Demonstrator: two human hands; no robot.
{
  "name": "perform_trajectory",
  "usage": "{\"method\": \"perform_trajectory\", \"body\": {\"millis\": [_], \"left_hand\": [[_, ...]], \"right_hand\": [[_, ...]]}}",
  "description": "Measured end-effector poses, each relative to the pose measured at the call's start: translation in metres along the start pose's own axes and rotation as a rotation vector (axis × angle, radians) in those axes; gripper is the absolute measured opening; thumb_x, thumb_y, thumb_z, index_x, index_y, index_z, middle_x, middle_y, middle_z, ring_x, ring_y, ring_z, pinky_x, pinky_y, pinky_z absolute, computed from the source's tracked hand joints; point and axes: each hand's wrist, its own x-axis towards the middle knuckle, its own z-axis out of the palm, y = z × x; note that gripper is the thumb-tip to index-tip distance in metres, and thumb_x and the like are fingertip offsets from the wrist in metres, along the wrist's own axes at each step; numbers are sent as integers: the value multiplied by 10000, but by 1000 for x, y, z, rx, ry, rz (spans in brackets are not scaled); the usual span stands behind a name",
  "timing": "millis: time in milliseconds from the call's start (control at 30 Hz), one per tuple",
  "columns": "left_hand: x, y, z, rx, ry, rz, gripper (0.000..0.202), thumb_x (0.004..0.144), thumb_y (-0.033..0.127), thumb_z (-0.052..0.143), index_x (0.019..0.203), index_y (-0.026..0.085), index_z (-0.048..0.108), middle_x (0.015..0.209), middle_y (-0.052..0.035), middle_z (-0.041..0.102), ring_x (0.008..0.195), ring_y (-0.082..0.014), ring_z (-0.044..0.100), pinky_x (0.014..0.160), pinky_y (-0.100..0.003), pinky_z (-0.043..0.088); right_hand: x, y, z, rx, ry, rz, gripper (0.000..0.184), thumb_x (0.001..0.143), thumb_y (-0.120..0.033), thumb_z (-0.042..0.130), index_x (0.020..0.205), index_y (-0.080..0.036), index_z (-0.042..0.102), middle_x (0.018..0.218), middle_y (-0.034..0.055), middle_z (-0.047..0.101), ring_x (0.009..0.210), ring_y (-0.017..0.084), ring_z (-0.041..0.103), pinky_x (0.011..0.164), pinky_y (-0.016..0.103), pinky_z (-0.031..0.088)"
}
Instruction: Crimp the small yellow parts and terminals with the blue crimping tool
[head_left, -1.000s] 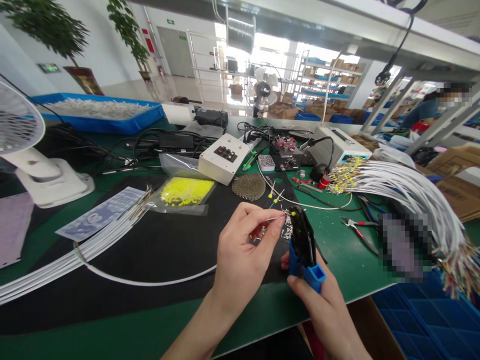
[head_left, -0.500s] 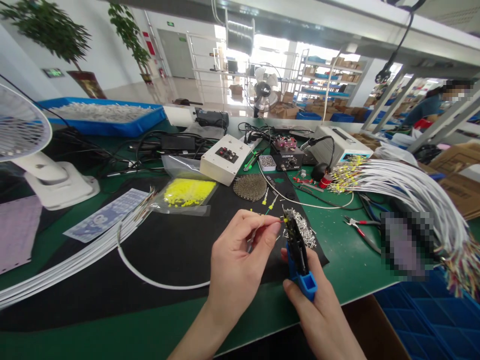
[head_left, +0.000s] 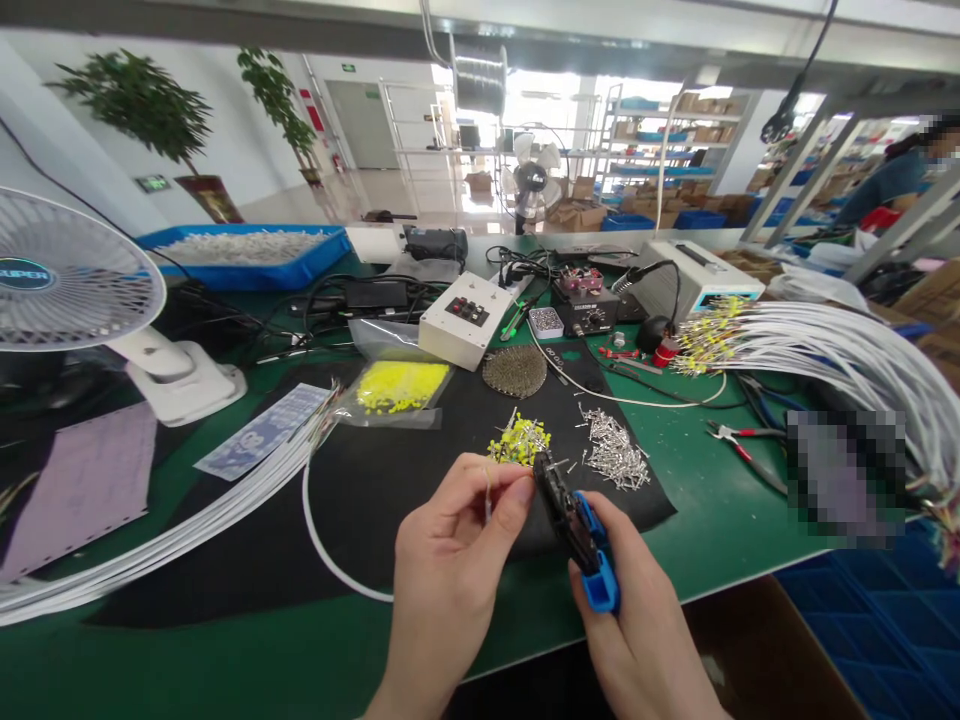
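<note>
- Blue-handled pliers-like tool [head_left: 571, 530], seen in the head view, clamped in the right hand [head_left: 634, 585], tilted with the dark head up toward the left fingertips.
- Between thumb and fingers of the left hand [head_left: 454, 560], pinched tight: a thin pale wire [head_left: 489, 490], mostly hidden by the fingers.
- Both hands close together, each closed on something; left fingertips right at the tool's head, but touching or just short of it, cannot tell.
- Running in a curve from the left up to the left hand: a single white cable [head_left: 330, 555], lost from sight behind it.
- Just beyond the left fingertips, on a black mat [head_left: 367, 500]: a pile of yellow and silver pieces [head_left: 520, 440].
- Beyond the right hand, near the mat's edge: a heap of loose silver pins [head_left: 616, 450].
- Farther past the left hand: a clear bag of yellow bits [head_left: 401, 385], a round mesh disc [head_left: 514, 372] and a pale switch box [head_left: 463, 325].
- Well left of the hands: a bundle of white cables [head_left: 247, 505] and a white fan [head_left: 75, 270].
- Right of the hands, on the green counter [head_left: 712, 540]: red-handled cutters [head_left: 739, 447], with yellow-tipped cables [head_left: 847, 345] fanned beyond.
</note>
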Motion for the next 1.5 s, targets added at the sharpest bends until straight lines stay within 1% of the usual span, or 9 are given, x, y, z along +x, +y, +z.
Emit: {"method": "perform_trajectory", "body": {"millis": [100,200,433,633,833,1000,1233,1400,1500], "left_hand": [[-2,-1,-1,-17,13,19,90,969,250,728,1039,217,774,952,-27,601,854,-127,565,743,-241,464],[-3,0,-1,-28,36,30,123,943,262,753,1042,198,791,947,-48,624,847,-150,580,723,-262,474],[-5,-1,-2,30,84,54,148,913,284,779,1038,210,809,916,-65,632,825,-176,598,677,-279,494],[-7,-3,-5,44,76,69,132,928,223,760,1052,217,802,933,-60,618,846,-168,590,684,-269,488],[-11,3,-4,131,67,109,129,951,187,735,1048,257,785,955,-23,626,861,-135,601,694,-236,477],[-12,13,2,265,74,134,140,954,216,733,1070,269,790,935,-12,625,805,-121,603,636,-217,468],[-10,22,13,384,111,187,115,953,218,731,1043,265,784,907,10,620,640,-71,519,533,-209,393],[-7,27,21,391,93,244,127,951,190,729,1029,273,785,901,12,614,675,-71,546,551,-197,411],[-5,30,26,384,87,274,136,948,178,726,1027,270,788,903,9,618,677,-78,543,561,-200,426]], "right_hand": [[-2,1,1,-25,-7,-32,789,813,-57,490,1514,-394,356,1454,8,573,1338,221,568,1119,416,483],[-3,1,2,-32,-4,-24,810,773,-31,480,1507,-359,384,1449,40,562,1352,246,550,1126,461,485],[-3,0,5,-92,14,-77,800,785,-40,458,1532,-310,360,1416,123,561,1303,309,572,1058,543,539],[-4,1,7,-130,12,-95,849,744,-29,447,1540,-303,341,1400,136,556,1287,331,568,1046,581,535],[-3,3,5,-53,3,-75,808,781,-29,453,1528,-325,368,1384,106,551,1272,307,557,1056,539,513],[-1,6,5,40,-8,-41,723,815,-27,475,1473,-326,436,1340,76,571,1250,279,558,1052,472,489],[8,13,3,95,10,-64,550,818,-83,586,1326,-283,509,1188,56,615,1089,261,609,937,400,508],[12,12,-8,124,-35,7,512,825,-92,585,1298,-285,542,1136,32,658,1026,242,633,905,359,496],[15,11,-10,201,-27,15,421,824,-94,583,1201,-279,580,1049,5,667,934,215,636,844,318,491]]}}
